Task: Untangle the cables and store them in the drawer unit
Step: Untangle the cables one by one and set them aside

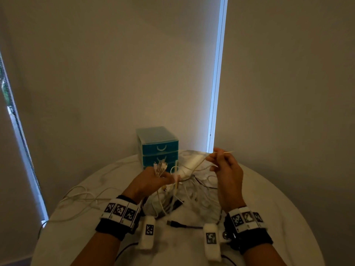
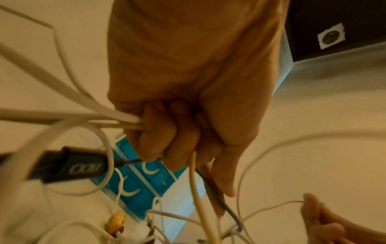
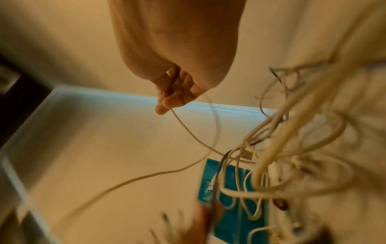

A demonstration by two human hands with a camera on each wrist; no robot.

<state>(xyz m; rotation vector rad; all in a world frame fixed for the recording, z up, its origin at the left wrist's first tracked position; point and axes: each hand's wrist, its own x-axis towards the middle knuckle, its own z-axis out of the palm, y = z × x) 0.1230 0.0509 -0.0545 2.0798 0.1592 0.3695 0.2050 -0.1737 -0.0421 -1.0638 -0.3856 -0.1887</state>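
Note:
A tangle of mostly white cables hangs and lies over the middle of the round white table. My left hand is raised above it, fist closed round a bundle of several cables, with connector ends sticking up past the knuckles. My right hand is held higher to the right and pinches one thin white cable between thumb and fingers, drawing it out of the tangle. The teal drawer unit stands at the back of the table, its drawers closed.
A dark USB plug on a dark cord lies on the table near me. A black charger block dangles beside my left fist. Loose white cable loops trail over the table's left edge. Wall and blinds stand close behind.

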